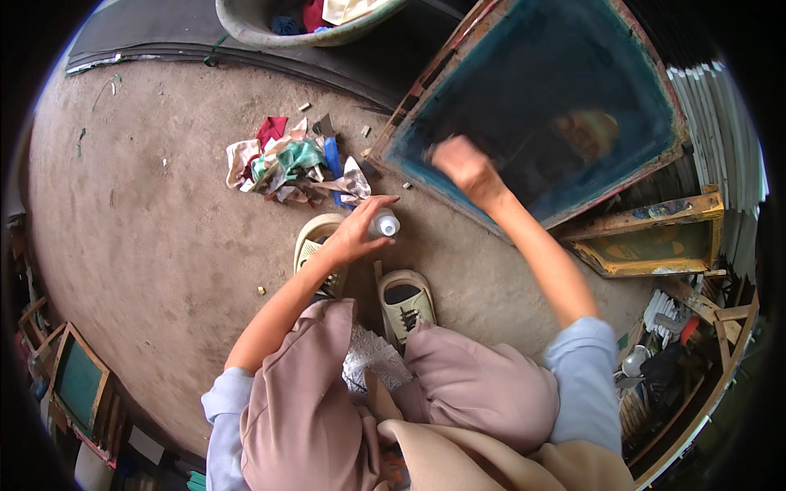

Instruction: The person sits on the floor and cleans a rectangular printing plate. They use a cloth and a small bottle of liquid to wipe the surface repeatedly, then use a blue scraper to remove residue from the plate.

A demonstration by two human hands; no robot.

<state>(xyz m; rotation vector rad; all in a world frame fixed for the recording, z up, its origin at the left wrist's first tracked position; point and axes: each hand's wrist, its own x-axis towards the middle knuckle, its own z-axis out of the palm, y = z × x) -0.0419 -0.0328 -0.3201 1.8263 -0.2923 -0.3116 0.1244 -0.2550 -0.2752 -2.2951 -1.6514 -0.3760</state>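
Note:
My left hand [354, 237] is curled round a small clear bottle [385, 223] with a white nozzle cap, held over the floor by my shoes. A large screen-printing frame [524, 90] with dark blue-green mesh leans at the upper right. An orange-brown patterned patch shows on its mesh. Against the mesh's lower left part, my right hand [468, 170] is closed and blurred by motion. Whatever its fingers hold, if anything, is hidden. To the left of the bottle lies a heap of cloth scraps [291, 162] in red, green, white and blue.
A basin [270, 37] holding cloths stands at the top on dark sheets. Another small screen frame [655, 237] rests at the right, beside stacked pale sheets [725, 147]. A box of tools [655, 352] sits at lower right. More frames [78, 380] stand at lower left.

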